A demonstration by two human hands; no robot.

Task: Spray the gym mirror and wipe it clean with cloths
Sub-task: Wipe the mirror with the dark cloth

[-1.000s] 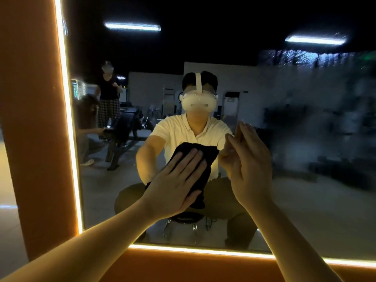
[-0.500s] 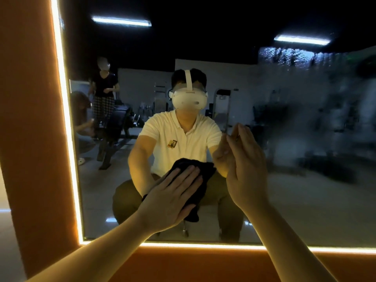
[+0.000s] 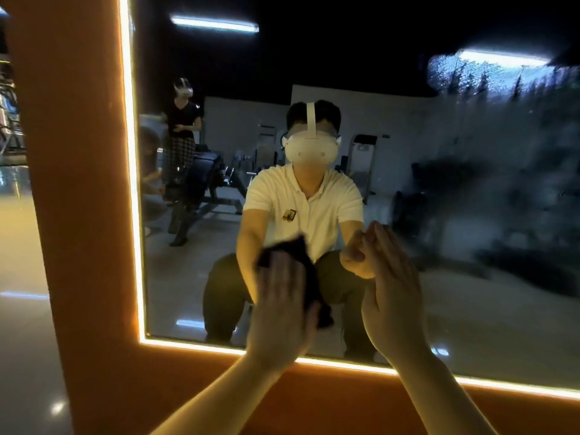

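Orange frame (image 3: 78, 215): borders the mirror (image 3: 470, 315), with a glowing light strip (image 3: 131, 183) along its left and lower edges.
Left hand (image 3: 279, 309): grip wide, fingers straight, pressing the black cloth (image 3: 301, 255) flat on the glass.
Black cloth: low on the mirror, partly under the palm.
Right hand (image 3: 392, 293): grip wide, holding nothing, fingertips at the glass just beside the cloth.
Wet haze (image 3: 502, 136): streaked over the mirror's right part.
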